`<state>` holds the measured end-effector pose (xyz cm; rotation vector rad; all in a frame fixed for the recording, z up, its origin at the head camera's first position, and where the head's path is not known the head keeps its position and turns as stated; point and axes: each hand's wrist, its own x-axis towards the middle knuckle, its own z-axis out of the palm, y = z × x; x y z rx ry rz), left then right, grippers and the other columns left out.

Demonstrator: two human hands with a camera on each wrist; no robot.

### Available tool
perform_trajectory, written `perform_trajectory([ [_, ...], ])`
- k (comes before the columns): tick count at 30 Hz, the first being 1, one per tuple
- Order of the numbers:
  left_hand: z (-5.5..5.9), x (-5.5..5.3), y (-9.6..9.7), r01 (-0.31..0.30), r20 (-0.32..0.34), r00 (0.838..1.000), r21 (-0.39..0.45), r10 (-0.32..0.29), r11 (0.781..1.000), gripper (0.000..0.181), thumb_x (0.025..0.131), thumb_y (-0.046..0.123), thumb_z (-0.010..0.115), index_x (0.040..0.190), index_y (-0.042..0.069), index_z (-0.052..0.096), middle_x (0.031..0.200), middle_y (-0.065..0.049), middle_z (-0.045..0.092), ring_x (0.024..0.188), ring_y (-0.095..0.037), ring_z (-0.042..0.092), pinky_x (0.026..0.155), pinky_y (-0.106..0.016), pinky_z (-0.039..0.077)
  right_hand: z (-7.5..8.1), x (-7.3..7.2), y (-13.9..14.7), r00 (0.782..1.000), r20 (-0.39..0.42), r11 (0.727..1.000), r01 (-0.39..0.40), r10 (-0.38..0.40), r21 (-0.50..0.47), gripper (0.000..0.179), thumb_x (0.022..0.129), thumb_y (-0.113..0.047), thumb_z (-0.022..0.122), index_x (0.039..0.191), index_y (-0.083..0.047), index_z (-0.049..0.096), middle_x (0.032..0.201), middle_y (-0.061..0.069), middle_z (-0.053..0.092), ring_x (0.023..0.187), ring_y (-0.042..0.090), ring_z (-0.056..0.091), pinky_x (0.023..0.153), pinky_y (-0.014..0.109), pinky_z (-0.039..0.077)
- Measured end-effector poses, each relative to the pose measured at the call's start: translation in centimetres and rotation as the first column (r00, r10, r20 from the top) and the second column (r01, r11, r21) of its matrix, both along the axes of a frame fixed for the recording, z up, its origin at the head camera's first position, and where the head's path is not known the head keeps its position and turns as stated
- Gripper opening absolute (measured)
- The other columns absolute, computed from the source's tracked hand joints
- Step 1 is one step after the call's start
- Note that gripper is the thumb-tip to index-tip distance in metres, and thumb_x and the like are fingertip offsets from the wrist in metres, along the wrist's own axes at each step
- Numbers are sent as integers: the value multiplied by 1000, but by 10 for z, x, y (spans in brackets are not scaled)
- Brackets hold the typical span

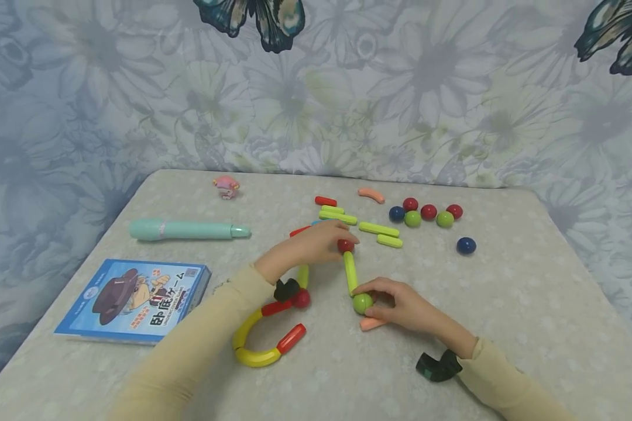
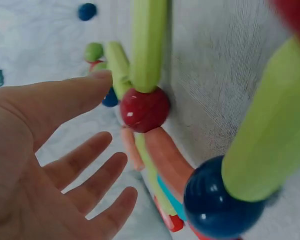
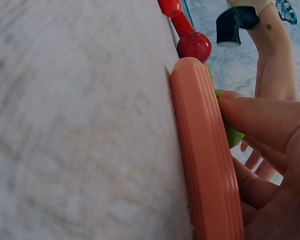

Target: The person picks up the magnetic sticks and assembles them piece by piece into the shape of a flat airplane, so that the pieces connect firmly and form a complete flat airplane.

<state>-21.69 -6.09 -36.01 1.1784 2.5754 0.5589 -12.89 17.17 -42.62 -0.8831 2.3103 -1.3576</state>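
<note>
My right hand (image 1: 405,307) pinches a green ball (image 1: 362,303) between thumb and fingers. A lime rod (image 1: 350,272) runs from that ball to a red ball (image 1: 346,245). Over this red ball is my left hand (image 1: 318,244); the left wrist view shows its fingers spread and relaxed, the thumb tip close beside the ball. From there an orange curved piece (image 2: 167,155) leads to a dark blue ball (image 2: 215,197). An orange ridged rod (image 3: 205,155) lies along the table under my right hand. Yellow curved pieces (image 1: 246,333) with red ends make a bend joined to another red ball (image 1: 301,299).
At left lie a blue illustrated box (image 1: 131,298) and a teal tube (image 1: 189,230), with a pink figurine (image 1: 226,187) behind. Loose lime rods (image 1: 379,228) and an orange curved piece (image 1: 371,195) are at the back. Several balls (image 1: 428,211) cluster back right; a blue one (image 1: 466,245) sits nearer.
</note>
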Motion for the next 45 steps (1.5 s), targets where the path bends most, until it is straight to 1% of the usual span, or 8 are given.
perform_trajectory([
  [4,-7,-10,10,-34,49,998,-36,36,999,38,85,2,65,122,7,62,121,-4,58,117,-18,46,95,-30,37,-2,1,-2,1000,-8,1000,2,-2,-3,34,86,-17,69,120,-16,62,110,-9,60,97,14,55,89,33,41],
  [9,-11,-18,15,-66,43,997,-71,69,995,34,85,-1,63,117,8,65,116,-4,60,112,-18,51,93,-30,39,-1,1,-1,1000,-9,1000,1,-1,-6,34,86,-16,69,120,-16,62,109,-8,60,97,14,56,88,33,42],
  [17,-15,-29,14,-47,50,998,-42,49,998,29,84,0,67,112,6,67,107,-3,64,95,-15,56,81,-25,43,0,1,0,1000,17,1000,12,-12,3,33,87,-14,68,120,-15,63,107,-5,60,95,15,55,85,35,43],
  [31,-17,-33,12,-85,107,990,-36,89,996,34,86,3,67,119,7,64,112,-4,62,100,-16,55,85,-28,43,0,0,-4,998,-61,1000,24,-24,0,37,86,-14,69,121,-13,61,111,-4,61,91,15,57,80,33,46],
  [34,-7,-23,3,-134,89,987,-3,134,991,38,88,7,65,126,9,60,121,-7,57,107,-20,53,89,-31,42,1,-1,-6,997,-78,999,18,-16,30,37,86,-17,70,122,-14,61,112,-4,60,90,15,57,79,33,46],
  [36,3,-8,-8,-177,70,982,29,175,984,39,88,10,65,127,10,59,123,-6,56,109,-22,51,90,-34,41,0,-3,-8,997,-80,999,16,-12,45,36,86,-17,70,121,-14,61,111,-4,60,90,14,57,79,33,46],
  [40,21,36,-37,-239,80,969,81,233,968,38,87,11,67,124,11,61,117,-5,58,107,-22,53,89,-37,42,1,-4,-8,997,-75,996,32,-26,81,36,85,-16,70,121,-18,62,109,-8,60,90,12,56,79,32,46],
  [45,14,88,-72,-323,130,939,24,317,946,38,84,15,72,121,15,63,116,-3,57,104,-21,53,86,-38,46,3,-3,-8,998,-59,996,27,-22,89,36,86,-18,69,121,-18,62,108,-7,60,90,12,56,79,32,46],
])
